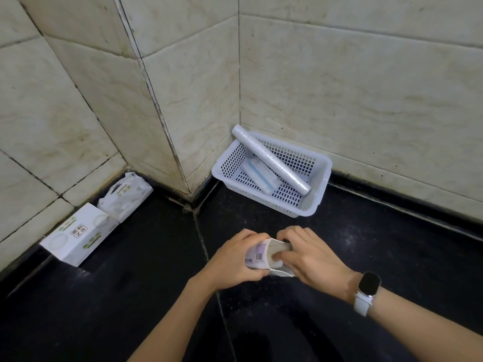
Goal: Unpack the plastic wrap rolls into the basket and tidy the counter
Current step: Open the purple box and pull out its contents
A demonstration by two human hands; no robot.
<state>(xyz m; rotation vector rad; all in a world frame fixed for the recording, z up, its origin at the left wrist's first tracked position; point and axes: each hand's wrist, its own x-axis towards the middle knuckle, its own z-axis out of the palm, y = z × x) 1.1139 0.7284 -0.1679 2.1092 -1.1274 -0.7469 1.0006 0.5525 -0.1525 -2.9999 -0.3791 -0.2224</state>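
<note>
A white perforated basket (317,194) stands in the corner of the black counter against the tiled wall. One plastic wrap roll (271,159) leans diagonally in it, its top end over the back rim, and a flat clear packet with a blue stripe (260,176) lies on the basket floor. In front of the basket, both hands hold a small white box with a barcode (257,254). My left hand (237,259) grips its left side. My right hand (311,254) has its fingers at the box's open end.
A white tissue box (78,233) and a soft white tissue pack (125,195) sit along the left wall. Tiled walls close off the back and left. A white watch (367,291) is on my right wrist. The black counter (130,270) stretches across the foreground.
</note>
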